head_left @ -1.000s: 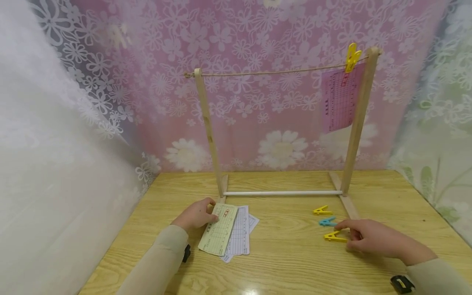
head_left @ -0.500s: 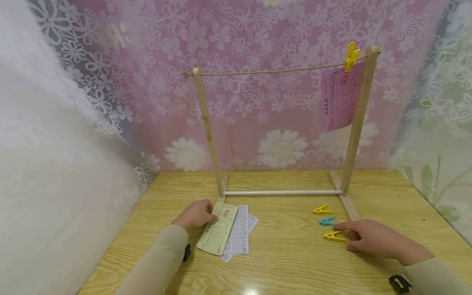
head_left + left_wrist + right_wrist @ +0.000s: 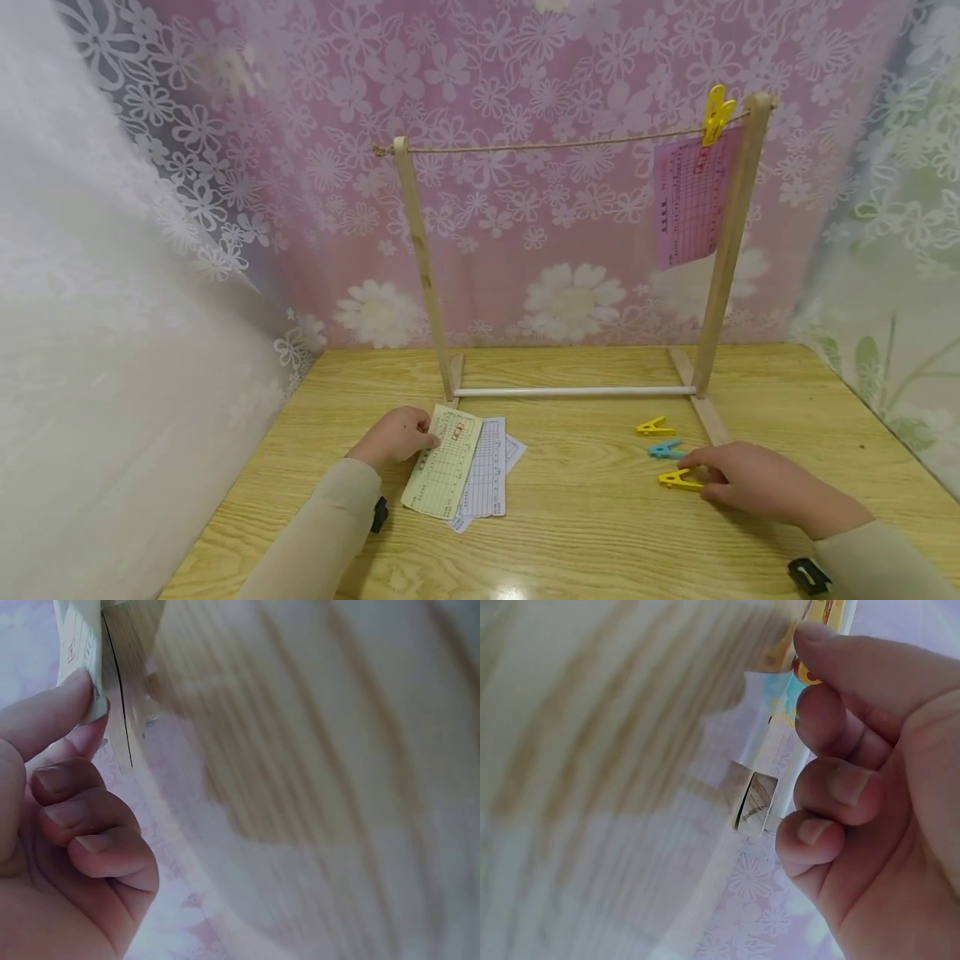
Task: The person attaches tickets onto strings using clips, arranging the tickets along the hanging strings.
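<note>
My left hand pinches the upper left edge of a pale yellow printed paper slip between thumb and forefinger; the slip's top is slightly raised. The left wrist view shows the slip's edge between the fingertips, the other fingers curled. Under it, white printed slips lie fanned on the table. My right hand has thumb and forefinger about the handle end of the nearest yellow clothespin. In the right wrist view the fingertips partly hide this clothespin. A blue clothespin lies just beyond, close to the forefinger.
Another yellow clothespin lies farther back. A wooden frame stands behind, with a string across its top and a white rod low down. A yellow clothespin holds a pink slip on the string, at the right post.
The pale yellow slip's top edge has risen a little in my left hand. My right hand has shifted slightly left, with its fingertips drawing closer about the nearest yellow clothespin.
</note>
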The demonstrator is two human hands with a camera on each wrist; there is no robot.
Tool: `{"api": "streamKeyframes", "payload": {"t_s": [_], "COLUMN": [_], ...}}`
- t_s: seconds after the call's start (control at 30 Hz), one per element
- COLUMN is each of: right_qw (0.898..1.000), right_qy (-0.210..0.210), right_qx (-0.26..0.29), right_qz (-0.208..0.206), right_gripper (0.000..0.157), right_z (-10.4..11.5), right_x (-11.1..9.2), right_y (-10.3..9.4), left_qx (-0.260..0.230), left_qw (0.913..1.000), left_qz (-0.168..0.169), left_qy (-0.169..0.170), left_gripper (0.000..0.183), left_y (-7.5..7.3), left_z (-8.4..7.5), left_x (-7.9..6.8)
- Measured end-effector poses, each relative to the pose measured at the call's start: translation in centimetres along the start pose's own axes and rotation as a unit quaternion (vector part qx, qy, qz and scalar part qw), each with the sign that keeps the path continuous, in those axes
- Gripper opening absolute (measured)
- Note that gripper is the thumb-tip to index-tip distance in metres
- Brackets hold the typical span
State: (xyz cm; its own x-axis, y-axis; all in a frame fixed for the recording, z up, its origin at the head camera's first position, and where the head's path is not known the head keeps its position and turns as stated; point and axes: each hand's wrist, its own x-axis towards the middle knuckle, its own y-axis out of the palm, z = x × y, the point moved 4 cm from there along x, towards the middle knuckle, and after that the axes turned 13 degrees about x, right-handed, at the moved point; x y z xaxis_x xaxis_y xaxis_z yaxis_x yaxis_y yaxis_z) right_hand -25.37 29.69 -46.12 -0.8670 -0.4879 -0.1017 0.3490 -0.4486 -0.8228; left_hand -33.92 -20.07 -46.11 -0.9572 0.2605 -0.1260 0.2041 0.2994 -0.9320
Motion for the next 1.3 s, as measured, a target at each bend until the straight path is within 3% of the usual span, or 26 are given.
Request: {"api": "streamKeyframes", "payload": {"t_s": [0.2, 0.63, 0.83, 1.1, 1.3], "right_qw": [1.0, 0.987, 0.982, 0.982, 0.979], "right_qy": [-0.017, -0.068, -0.095, -0.083, -0.1], "right_qx": [0.017, 0.14, 0.144, 0.139, 0.117], "right_qz": [-0.004, -0.043, -0.073, -0.1, -0.136], "right_gripper": [0.027, 0.027, 0.028, 0.031, 0.029], "right_z": [-0.1, 1.3, 2.0, 2.7, 3.5], "right_x": [0.1, 0.0, 0.0, -0.1, -0.3], "right_y": [0.1, -0.9, -1.6, -2.7, -3.8], "left_qx": [0.007, -0.022, -0.024, -0.045, -0.058], "left_qw": [0.9998, 0.9977, 0.9949, 0.9915, 0.989], "left_qz": [-0.004, -0.032, -0.035, -0.033, -0.034], "left_qy": [0.016, 0.056, 0.091, 0.118, 0.132], "left_gripper": [0.036, 0.035, 0.031, 0.025, 0.028], "left_y": [-0.4, -2.9, -3.7, -4.8, -5.8], "left_z": [-0.2, -2.7, -4.1, -6.0, -7.3], "left_x": [-0.2, -1.2, -1.6, -2.3, -3.0]}}
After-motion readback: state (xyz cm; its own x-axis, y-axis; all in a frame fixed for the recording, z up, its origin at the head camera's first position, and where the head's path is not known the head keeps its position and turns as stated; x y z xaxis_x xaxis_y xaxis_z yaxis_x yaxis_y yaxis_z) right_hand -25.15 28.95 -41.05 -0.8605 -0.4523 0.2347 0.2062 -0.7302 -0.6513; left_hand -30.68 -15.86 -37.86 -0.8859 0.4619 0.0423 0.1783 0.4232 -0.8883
